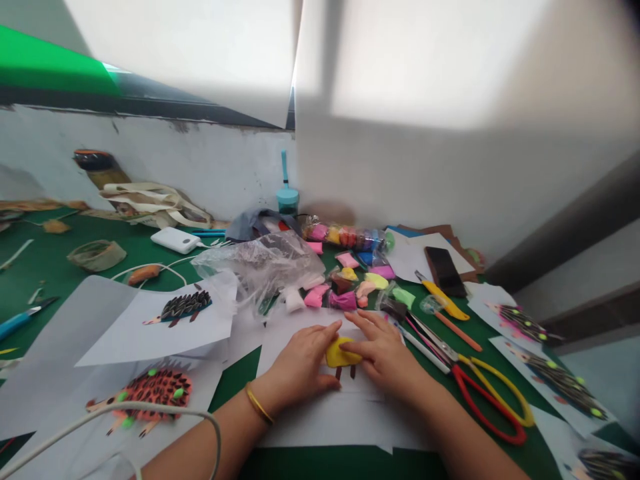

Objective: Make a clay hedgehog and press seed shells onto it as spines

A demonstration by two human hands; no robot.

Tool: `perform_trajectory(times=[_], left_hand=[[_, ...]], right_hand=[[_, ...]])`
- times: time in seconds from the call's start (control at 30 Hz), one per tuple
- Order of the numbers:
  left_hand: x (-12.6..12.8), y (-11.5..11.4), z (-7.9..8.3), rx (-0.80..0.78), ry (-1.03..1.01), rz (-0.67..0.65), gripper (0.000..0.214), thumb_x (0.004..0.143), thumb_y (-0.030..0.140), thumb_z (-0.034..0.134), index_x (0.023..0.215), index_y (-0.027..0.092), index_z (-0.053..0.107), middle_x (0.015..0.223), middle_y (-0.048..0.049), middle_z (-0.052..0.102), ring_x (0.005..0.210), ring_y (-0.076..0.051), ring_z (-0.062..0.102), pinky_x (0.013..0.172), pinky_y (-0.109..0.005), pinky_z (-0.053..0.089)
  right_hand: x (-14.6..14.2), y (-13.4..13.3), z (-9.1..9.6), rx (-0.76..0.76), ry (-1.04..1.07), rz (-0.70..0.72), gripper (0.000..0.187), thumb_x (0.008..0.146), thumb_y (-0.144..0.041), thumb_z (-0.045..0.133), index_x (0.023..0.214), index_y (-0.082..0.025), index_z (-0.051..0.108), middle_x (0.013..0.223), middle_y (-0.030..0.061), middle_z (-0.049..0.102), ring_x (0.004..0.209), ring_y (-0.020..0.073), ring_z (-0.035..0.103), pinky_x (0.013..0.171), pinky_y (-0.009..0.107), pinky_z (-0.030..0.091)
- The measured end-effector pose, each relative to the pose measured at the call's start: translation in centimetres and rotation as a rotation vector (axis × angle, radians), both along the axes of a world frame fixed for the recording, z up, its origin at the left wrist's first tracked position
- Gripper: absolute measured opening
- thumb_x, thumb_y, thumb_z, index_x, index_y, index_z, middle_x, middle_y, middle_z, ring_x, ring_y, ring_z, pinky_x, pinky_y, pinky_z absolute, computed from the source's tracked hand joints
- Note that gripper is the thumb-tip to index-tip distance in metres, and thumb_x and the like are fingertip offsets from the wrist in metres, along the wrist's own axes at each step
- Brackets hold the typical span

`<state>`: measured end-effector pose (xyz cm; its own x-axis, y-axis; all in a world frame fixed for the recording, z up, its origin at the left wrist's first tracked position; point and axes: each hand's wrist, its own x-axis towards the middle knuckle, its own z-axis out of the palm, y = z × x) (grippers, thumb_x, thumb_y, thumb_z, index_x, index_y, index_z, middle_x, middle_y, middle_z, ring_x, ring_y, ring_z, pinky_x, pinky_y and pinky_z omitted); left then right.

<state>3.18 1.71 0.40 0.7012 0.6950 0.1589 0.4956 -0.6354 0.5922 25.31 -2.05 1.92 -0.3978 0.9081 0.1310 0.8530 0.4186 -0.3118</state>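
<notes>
A flattened piece of yellow modelling clay (pixel 342 355) lies on a white sheet of paper (pixel 320 420), with two short brown clay strips (pixel 353 371) below it like legs. My left hand (pixel 306 360), wearing a yellow bangle, rests along the clay's left edge, its fingers stretched out and thumb apart. From the other side, my right hand (pixel 384 348) spreads its fingers over the paper, a fingertip touching the yellow clay's right part. Neither hand grips anything visible.
Clay packets (pixel 343 300) and a plastic bag (pixel 270 263) lie beyond the paper. Scissors (pixel 493 393), a yellow cutter (pixel 445 300) and a phone (pixel 444 270) are at the right. Hedgehog pictures (pixel 155 393) lie left and right; a white cable (pixel 165 407) crosses the left front.
</notes>
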Motion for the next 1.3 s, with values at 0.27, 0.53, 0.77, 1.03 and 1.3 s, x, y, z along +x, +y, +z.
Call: perform_trajectory(times=[0.27, 0.53, 0.77, 1.03, 1.3], left_hand=[[-0.1, 0.0, 0.2, 0.015, -0.002, -0.006, 0.108, 0.060, 0.028, 0.087, 0.149, 0.029, 0.024, 0.129, -0.0095, 0.060, 0.122, -0.031, 0.053, 0.104, -0.050, 0.041], [0.0, -0.4, 0.3, 0.094, -0.025, 0.036, 0.093, 0.065, 0.031, 0.083, 0.144, 0.027, 0.035, 0.132, -0.0102, 0.053, 0.119, -0.029, 0.052, 0.103, -0.046, 0.043], [-0.7, -0.5, 4.0, 0.250, 0.387, 0.201, 0.010, 0.087, 0.026, 0.058, 0.087, 0.017, 0.062, 0.088, -0.0074, 0.063, 0.088, -0.026, 0.060, 0.078, -0.039, 0.050], [-3.2, 2.6, 5.9, 0.313, 0.681, 0.455, 0.048, 0.089, 0.014, 0.040, 0.136, 0.012, 0.049, 0.119, -0.0200, 0.062, 0.083, -0.026, 0.068, 0.070, -0.037, 0.053], [-5.2, 8.9, 9.2, 0.439, 0.612, 0.621, 0.052, 0.084, 0.012, 0.047, 0.135, 0.009, 0.048, 0.152, -0.0207, 0.034, 0.115, -0.028, 0.060, 0.095, -0.036, 0.049]], right_hand=[[-0.4, -0.3, 0.5, -0.006, -0.027, 0.086, 0.055, 0.075, -0.003, 0.053, 0.109, -0.042, 0.070, 0.152, -0.0033, 0.040, 0.142, 0.0312, 0.028, 0.106, 0.059, 0.029], [0.6, 0.8, -1.4, 0.173, 0.179, -0.026, 0.047, 0.078, -0.005, 0.050, 0.115, -0.027, 0.069, 0.135, 0.0075, 0.057, 0.128, 0.0283, 0.046, 0.103, 0.052, 0.038], [0.9, 1.3, -1.9, 0.221, 0.302, -0.037, 0.036, 0.083, -0.011, 0.049, 0.112, -0.023, 0.068, 0.120, 0.0091, 0.064, 0.115, 0.0253, 0.055, 0.098, 0.047, 0.045], [0.4, 0.9, -1.5, 0.212, 0.351, -0.049, 0.041, 0.081, -0.012, 0.050, 0.119, -0.021, 0.064, 0.121, 0.0098, 0.064, 0.116, 0.0258, 0.054, 0.101, 0.048, 0.044], [0.2, 0.6, -1.1, 0.221, 0.383, -0.044, 0.038, 0.082, -0.012, 0.050, 0.117, -0.019, 0.065, 0.119, 0.0108, 0.065, 0.114, 0.0256, 0.055, 0.100, 0.048, 0.045]])
